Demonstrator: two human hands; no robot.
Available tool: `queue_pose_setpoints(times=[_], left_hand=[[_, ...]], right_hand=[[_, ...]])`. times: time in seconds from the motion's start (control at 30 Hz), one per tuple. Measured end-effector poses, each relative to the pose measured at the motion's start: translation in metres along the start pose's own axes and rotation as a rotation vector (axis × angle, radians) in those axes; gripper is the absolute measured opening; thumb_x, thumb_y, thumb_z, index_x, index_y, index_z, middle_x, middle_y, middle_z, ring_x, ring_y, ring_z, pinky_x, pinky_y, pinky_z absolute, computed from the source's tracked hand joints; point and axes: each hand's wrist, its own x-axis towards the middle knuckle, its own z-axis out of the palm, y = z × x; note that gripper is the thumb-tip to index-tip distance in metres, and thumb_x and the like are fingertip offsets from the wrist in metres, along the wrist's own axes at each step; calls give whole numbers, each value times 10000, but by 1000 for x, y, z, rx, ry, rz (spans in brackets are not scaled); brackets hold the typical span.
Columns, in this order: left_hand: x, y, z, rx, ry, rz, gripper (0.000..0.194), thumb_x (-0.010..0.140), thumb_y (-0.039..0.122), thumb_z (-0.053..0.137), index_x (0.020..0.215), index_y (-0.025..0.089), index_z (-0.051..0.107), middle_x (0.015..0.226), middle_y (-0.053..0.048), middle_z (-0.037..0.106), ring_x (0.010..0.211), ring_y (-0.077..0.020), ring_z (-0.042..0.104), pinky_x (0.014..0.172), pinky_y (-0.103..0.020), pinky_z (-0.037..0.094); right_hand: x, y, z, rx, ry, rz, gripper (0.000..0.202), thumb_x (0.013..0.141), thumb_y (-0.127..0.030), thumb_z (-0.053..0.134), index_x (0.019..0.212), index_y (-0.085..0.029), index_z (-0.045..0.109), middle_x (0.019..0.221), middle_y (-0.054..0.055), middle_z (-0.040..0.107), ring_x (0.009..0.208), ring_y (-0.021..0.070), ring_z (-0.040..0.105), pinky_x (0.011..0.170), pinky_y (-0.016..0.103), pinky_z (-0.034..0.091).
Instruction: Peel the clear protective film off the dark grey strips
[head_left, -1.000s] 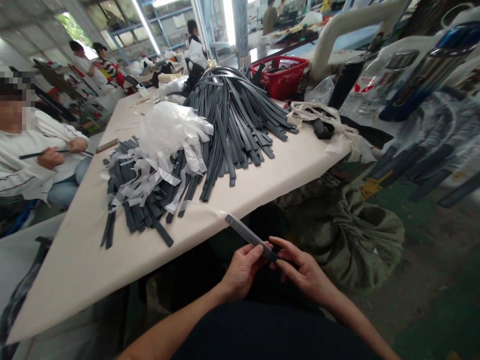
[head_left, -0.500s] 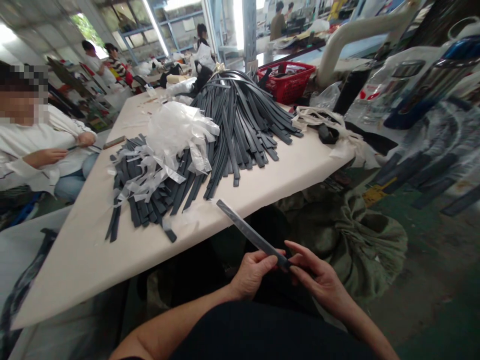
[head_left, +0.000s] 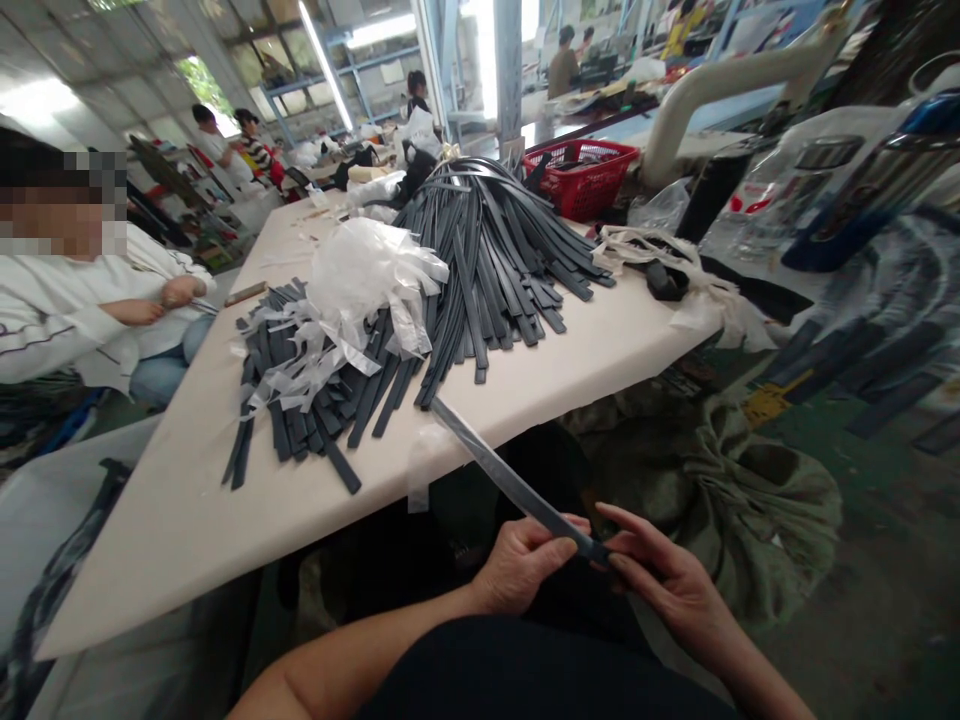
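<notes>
Between my two hands is a flat dark grey strap [head_left: 510, 480], its far end resting at the edge of the pale table [head_left: 330, 530]. My left hand [head_left: 525, 562] pinches it near the close end, thumb on top. With thumb and fingertips my right hand [head_left: 660, 568] grips the very tip, its index finger raised. On the table lies a big bundle of similar dark straps [head_left: 480, 260], tied at the far end. A second heap of straps [head_left: 330, 420] lies to its left, partly covered by a bunch of clear plastic strips [head_left: 367, 280].
A red basket [head_left: 581, 185] stands behind the bundle. Right of it are cloth strips [head_left: 675, 255], a dark cylinder [head_left: 712, 195] and a blue metal bottle [head_left: 862, 200]. Below the table slumps a green sack [head_left: 735, 500]. A seated co-worker [head_left: 112, 290] is at the left.
The view has shifted a little, so everything sits slightly right and lower. The strap now bows a little between table and hands. A clear plastic strip now hangs over the table edge.
</notes>
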Motion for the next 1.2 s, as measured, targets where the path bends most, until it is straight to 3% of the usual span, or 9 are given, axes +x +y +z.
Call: queue_pose_setpoints(times=[0.1, 0.2, 0.3, 0.37, 0.47, 0.57, 0.67, 0.83, 1.2], left_hand=[[6, 28, -7, 123, -67, 61, 266, 842, 398, 665, 959, 203, 802, 1077, -108, 761, 1022, -288, 679, 949, -363, 496], [39, 77, -20, 224, -72, 143, 213, 847, 324, 655, 940, 200, 801, 1044, -87, 770, 982, -274, 684, 927, -354, 505], [83, 143, -33, 265, 32, 296, 124, 766, 184, 710, 839, 208, 806, 975, -56, 783, 1015, -270, 668, 1020, -378, 456], [101, 186, -36, 235, 66, 468, 163, 663, 67, 764, 717, 218, 792, 1096, -40, 759, 1192, -296, 590, 1115, -398, 379], [113, 221, -38, 46, 70, 516, 289, 578, -40, 768, 695, 224, 782, 1159, -37, 737, 1274, -312, 537, 1106, -411, 405], [125, 206, -40, -57, 85, 424, 286, 597, -14, 780, 767, 215, 791, 1084, -40, 761, 1193, -262, 600, 1035, -323, 458], [145, 158, -41, -91, 111, 212, 165, 636, 169, 842, 789, 173, 780, 930, -54, 780, 962, -197, 682, 884, -257, 502], [160, 90, -39, -137, 140, 6, 409, 625, 457, 853, 790, 100, 742, 741, -93, 747, 581, -140, 648, 596, -256, 496], [117, 50, -20, -181, 86, -207, 465, 607, 483, 859, 878, 123, 745, 810, -95, 759, 654, -160, 682, 621, -264, 536]], right_hand=[[-15, 4, -16, 14, -108, 58, 444, 914, -463, 606, 1301, -246, 578, 828, 23, 691, 714, 181, 639, 651, 295, 541], [-19, -3, -21, 83, -117, 87, 385, 916, -498, 590, 1152, -204, 668, 770, 29, 675, 668, 171, 619, 605, 280, 519], [-1, -28, -8, 132, -30, 20, 391, 930, -511, 570, 1134, -189, 656, 747, 17, 663, 583, 132, 577, 575, 262, 489], [18, -48, 3, 161, 9, -68, 407, 942, -512, 551, 1185, -194, 624, 779, 20, 671, 575, 122, 575, 579, 260, 481], [39, -69, 11, 161, 23, -188, 408, 953, -512, 531, 1200, -196, 610, 809, 26, 678, 594, 124, 589, 601, 266, 485], [46, -65, 11, 147, 45, -182, 422, 954, -536, 515, 1164, -184, 616, 783, 21, 675, 581, 126, 596, 584, 263, 476], [45, -42, 9, 148, 93, -80, 482, 937, -605, 490, 1091, -169, 626, 725, 7, 662, 498, 115, 575, 502, 239, 427], [38, -4, 12, 83, 161, 55, 548, 899, -682, 466, 897, -162, 641, 656, -3, 646, 424, 97, 539, 439, 212, 371], [9, 8, 25, -80, 215, 65, 486, 912, -609, 442, 755, -183, 615, 571, -5, 582, 517, 154, 578, 504, 247, 450]])
